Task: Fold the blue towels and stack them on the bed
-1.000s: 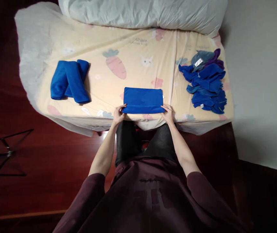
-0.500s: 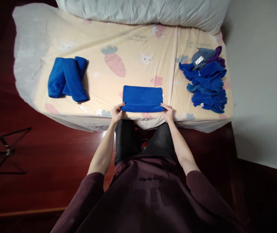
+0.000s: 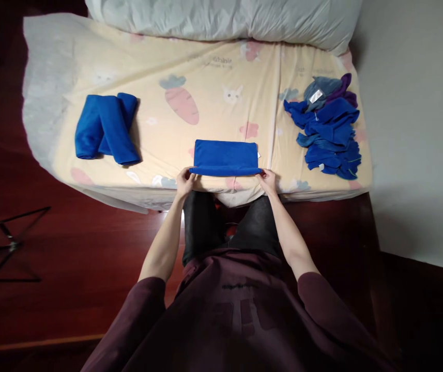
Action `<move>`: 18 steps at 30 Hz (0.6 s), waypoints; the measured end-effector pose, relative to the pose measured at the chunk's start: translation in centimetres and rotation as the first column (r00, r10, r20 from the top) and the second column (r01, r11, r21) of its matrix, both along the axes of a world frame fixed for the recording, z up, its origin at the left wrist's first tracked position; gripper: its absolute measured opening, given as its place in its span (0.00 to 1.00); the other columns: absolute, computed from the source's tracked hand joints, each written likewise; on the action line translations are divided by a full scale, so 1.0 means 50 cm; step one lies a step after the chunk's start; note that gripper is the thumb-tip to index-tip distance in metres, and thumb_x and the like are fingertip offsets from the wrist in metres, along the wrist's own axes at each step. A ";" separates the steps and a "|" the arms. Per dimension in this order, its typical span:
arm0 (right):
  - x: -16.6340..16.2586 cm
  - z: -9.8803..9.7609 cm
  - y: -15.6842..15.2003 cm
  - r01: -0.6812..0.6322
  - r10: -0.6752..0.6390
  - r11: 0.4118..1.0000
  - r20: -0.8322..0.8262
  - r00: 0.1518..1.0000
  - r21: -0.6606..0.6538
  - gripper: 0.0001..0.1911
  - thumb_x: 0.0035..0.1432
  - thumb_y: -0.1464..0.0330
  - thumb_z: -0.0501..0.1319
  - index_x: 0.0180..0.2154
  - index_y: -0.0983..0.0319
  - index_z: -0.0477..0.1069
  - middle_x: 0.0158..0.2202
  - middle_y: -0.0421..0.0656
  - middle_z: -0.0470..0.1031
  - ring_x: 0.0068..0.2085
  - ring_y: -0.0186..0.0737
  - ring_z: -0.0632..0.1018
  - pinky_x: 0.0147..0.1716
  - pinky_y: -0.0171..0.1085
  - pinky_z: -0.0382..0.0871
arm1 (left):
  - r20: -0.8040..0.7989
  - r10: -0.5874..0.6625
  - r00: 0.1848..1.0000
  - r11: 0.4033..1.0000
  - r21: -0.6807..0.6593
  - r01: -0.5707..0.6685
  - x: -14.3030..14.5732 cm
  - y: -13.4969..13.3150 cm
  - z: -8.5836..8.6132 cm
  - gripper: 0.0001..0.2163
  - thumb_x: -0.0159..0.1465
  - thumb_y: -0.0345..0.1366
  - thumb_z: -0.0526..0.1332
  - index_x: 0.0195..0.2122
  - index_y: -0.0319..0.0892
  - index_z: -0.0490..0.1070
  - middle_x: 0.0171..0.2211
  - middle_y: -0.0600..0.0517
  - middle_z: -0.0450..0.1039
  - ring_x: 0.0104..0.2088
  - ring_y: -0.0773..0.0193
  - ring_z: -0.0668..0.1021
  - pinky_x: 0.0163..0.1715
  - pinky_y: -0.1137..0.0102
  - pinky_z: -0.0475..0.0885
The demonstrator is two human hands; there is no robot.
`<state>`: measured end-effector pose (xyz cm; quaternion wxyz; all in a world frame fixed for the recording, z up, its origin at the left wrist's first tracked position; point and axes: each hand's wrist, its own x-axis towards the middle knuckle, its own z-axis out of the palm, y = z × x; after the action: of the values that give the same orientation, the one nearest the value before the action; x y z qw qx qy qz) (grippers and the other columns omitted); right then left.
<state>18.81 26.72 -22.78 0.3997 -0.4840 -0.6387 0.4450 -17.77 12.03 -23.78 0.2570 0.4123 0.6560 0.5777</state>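
A folded blue cloth (image 3: 225, 155) lies near the front edge of the bed (image 3: 213, 77). My left hand (image 3: 185, 182) pinches its near left corner. My right hand (image 3: 268, 180) pinches its near right corner. The near edge of the cloth is lifted a little off the sheet. Both hands have their fingers closed on the cloth.
Two rolled blue cloths (image 3: 105, 127) lie at the left of the bed. A heap of loose blue and purple cloths (image 3: 332, 129) sits at the right. A white pillow (image 3: 225, 18) lies along the back. Dark wooden floor (image 3: 50, 232) and a black metal stand (image 3: 4, 243) are at the left.
The near edge of the blue cloth has risen and moved away from me, so the cloth looks shorter front to back. Both hands stayed at its corners.
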 end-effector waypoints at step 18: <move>-0.012 0.011 -0.009 0.054 -0.058 0.997 -0.104 0.993 -0.046 0.27 0.54 0.47 0.70 0.44 0.57 0.67 0.29 0.38 0.72 0.30 0.38 0.75 0.33 0.39 0.72 | 0.152 0.087 0.984 0.996 0.008 -0.090 0.014 0.004 0.022 0.19 0.64 0.53 0.68 0.45 0.46 0.67 0.24 0.60 0.60 0.25 0.67 0.67 0.30 0.71 0.64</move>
<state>18.21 26.25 -22.25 0.4345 -0.4862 -0.5932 0.4721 -17.09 12.25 -22.66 0.2772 0.3395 0.6479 0.6230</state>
